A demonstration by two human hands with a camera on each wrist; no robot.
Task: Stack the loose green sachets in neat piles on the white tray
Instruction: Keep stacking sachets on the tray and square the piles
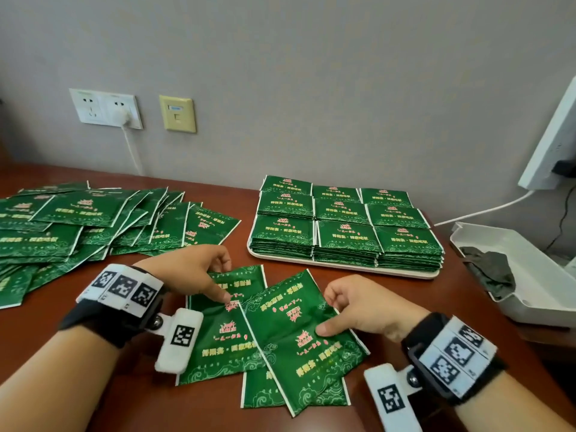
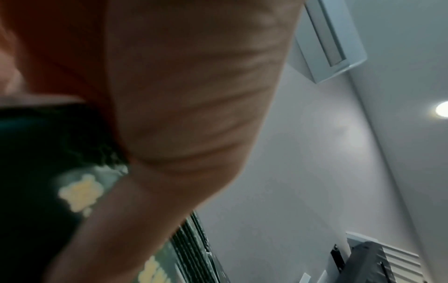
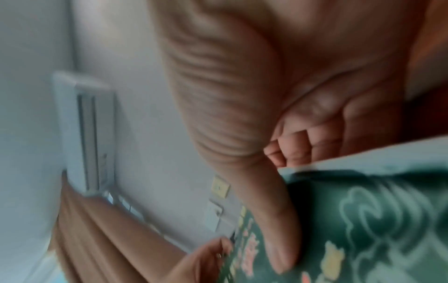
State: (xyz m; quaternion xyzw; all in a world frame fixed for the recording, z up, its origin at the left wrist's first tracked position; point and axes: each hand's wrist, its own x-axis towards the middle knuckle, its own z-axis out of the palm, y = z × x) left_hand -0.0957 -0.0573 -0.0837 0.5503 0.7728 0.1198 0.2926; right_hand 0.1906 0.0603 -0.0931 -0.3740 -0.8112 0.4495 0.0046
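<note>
A small fan of green sachets [image 1: 268, 332] is spread on the brown table [image 1: 405, 294] near the front edge, between the two hands. The top sachet [image 1: 299, 335] lies tilted across the others and is pinched at its right edge by the right hand [image 1: 364, 307], thumb on top and fingers curled beneath. The far sachet [image 1: 240, 282] of the fan is pinched by the left hand [image 1: 190, 272], thumb pressed on its printed face and fingers curled over its far edge. In the right wrist view the thumb [image 3: 266, 220] is seen flat on a sachet with curled fingers behind the edge; the left wrist view is blurred and shows mostly the hand against a dark green sachet.

The white tray [image 1: 343, 267] stands behind the fan, to the right, well apart from it. It is covered with nine neat piles [image 1: 346, 226] in three rows of three. A large loose heap [image 1: 87, 222] of sachets is scattered on the left of the table.

At the right edge an open white box [image 1: 536, 275] holding a dark cloth [image 1: 492, 272] is seen. Wall sockets [image 1: 106, 109] with a white plug and cable are mounted on the grey wall
</note>
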